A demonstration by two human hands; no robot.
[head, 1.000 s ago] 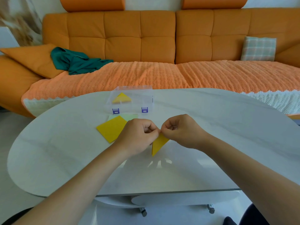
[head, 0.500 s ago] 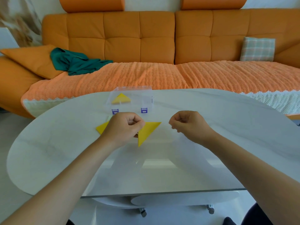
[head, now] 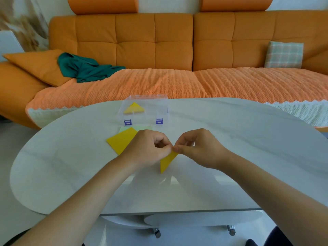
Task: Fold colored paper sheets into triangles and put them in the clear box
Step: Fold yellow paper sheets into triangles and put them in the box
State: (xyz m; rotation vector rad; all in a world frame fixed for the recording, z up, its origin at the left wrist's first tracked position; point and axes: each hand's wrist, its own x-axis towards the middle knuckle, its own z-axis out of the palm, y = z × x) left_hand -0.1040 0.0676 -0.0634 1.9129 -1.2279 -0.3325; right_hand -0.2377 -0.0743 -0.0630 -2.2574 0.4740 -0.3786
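Yellow folded paper triangle (head: pixel 166 161) hangs just above the white table (head: pixel 230 139), near its middle. The left hand (head: pixel 147 151) and right hand (head: pixel 198 148) pinch its top corner, both grips grasping it. Uneven finger pressure could skew the crease, or the paper could slip before it reaches the clear plastic box (head: pixel 165 110) farther back.

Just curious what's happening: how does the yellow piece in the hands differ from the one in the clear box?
The held yellow piece is pinched by the left hand and right hand, tip down; the boxed yellow piece lies untouched in the clear box, tip pointing away. The left hand hides part of the held piece; the boxed piece shows whole. Both are yellow triangles.
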